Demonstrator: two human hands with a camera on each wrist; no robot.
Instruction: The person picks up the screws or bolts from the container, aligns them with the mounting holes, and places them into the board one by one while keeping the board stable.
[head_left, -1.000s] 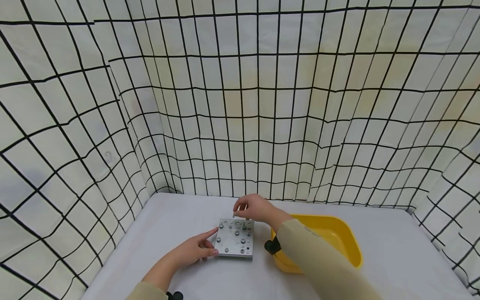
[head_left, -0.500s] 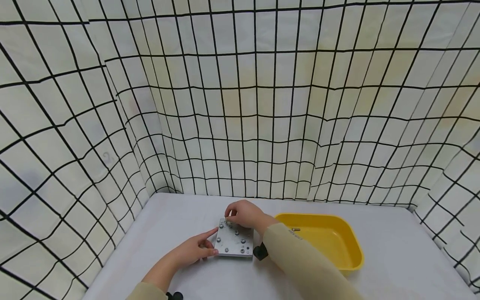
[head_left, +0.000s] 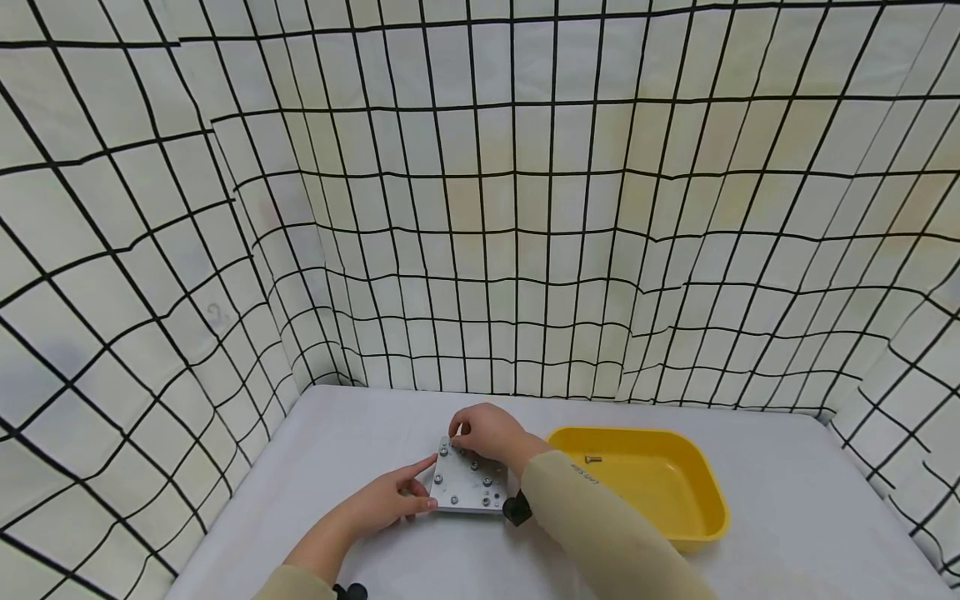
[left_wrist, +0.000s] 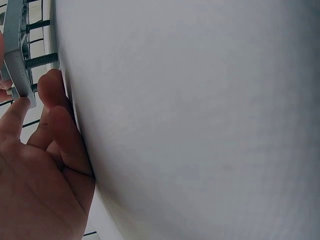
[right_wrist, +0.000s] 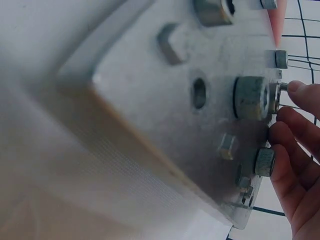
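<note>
A square metal plate (head_left: 471, 487) lies on the white table, with several bolts (head_left: 475, 466) of different sizes standing in it. In the left wrist view, threaded shanks (left_wrist: 42, 60) stick out beneath it. My left hand (head_left: 390, 498) holds the plate by its left edge, thumb at the front corner and forefinger farther back. Over the back left part of the plate, my right hand (head_left: 489, 431) pinches a small screw between thumb and forefinger. Only a thin bit of that screw (right_wrist: 283, 86) shows in the right wrist view; the fingers hide the rest.
To the right of the plate stands a yellow tray (head_left: 708, 492), partly behind the right sleeve (head_left: 600, 521). A single small bolt (head_left: 593, 459) lies in it. White walls with a black grid (head_left: 517, 250) enclose the table at the back and sides.
My right hand has moved left and slightly toward me, from behind the plate's back edge onto its back left part. The bolt in the tray came into view. My left hand stays put.
</note>
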